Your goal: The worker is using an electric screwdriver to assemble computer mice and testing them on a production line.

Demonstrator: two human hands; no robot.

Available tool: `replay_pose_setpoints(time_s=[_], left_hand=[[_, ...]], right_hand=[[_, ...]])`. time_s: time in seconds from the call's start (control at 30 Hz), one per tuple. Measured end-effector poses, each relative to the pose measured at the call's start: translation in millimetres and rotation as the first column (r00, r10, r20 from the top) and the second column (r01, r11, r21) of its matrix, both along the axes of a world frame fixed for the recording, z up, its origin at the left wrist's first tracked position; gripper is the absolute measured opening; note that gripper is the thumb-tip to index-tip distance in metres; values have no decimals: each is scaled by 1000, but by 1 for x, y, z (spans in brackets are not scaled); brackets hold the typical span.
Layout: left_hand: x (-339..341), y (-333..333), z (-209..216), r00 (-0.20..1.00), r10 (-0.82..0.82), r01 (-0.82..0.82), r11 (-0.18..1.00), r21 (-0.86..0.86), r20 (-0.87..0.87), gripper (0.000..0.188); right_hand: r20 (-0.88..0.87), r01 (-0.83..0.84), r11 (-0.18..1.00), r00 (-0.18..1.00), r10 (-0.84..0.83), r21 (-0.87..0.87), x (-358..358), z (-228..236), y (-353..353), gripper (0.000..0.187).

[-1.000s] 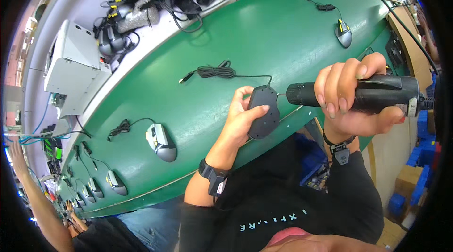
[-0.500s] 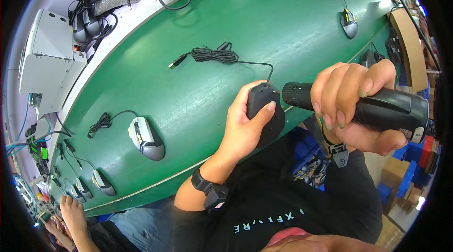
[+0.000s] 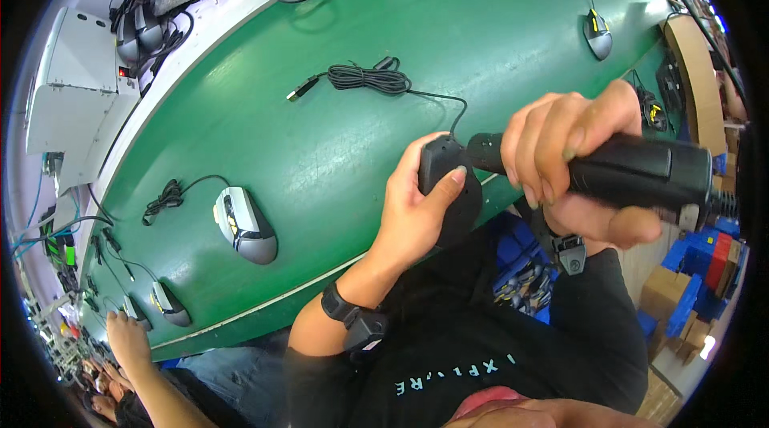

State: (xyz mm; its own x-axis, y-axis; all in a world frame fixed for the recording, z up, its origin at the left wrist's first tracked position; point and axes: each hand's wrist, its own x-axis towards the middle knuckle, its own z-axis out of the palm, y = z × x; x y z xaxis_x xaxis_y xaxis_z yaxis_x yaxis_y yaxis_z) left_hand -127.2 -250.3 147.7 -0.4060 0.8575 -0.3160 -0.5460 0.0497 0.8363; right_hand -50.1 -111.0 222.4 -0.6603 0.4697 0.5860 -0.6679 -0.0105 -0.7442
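The left hand (image 3: 412, 208) grasps an upturned mouse (image 3: 466, 208) at the table's (image 3: 336, 156) near edge, thumb partly covering it; at three o'clock, the right hand (image 3: 573, 152) clenches a screwdriver (image 3: 633, 168). A coiled cable (image 3: 368, 79) lies at eleven, a silver mouse (image 3: 247, 228) at nine; the shirt (image 3: 481, 328) at six bears pale lettering (image 3: 456, 377).

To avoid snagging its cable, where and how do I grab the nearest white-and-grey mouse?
Probably pinch the mouse across its long sides by the rounded grey rear, from your side; its cable leaves the far end.
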Motion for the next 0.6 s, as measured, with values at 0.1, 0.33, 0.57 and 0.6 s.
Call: replay_pose_setpoints(time_s=[0.1, 0.33, 0.57, 0.6], left_hand=[[-7, 4, -9, 952, 87, -96, 995, -16, -293, 44], [-2, 19, -2, 152, 21, -366, 930, -37, -988, 55], [0, 26, 9, -113, -244, -539, 829, -147, -963, 55], [5, 31, 15, -264, -213, -536, 843, -40, -941, 53]], right_hand=[[-24, -112, 994, 993, 112, -6, 5, 13, 22, 70], [-184, 6, 999, 983, -15, -49, 123, 101, 59, 51], [-137, 191, 979, 970, -200, -73, 207, 118, 49, 54], [-88, 232, 970, 967, -238, -78, 218, 117, 49, 54]])
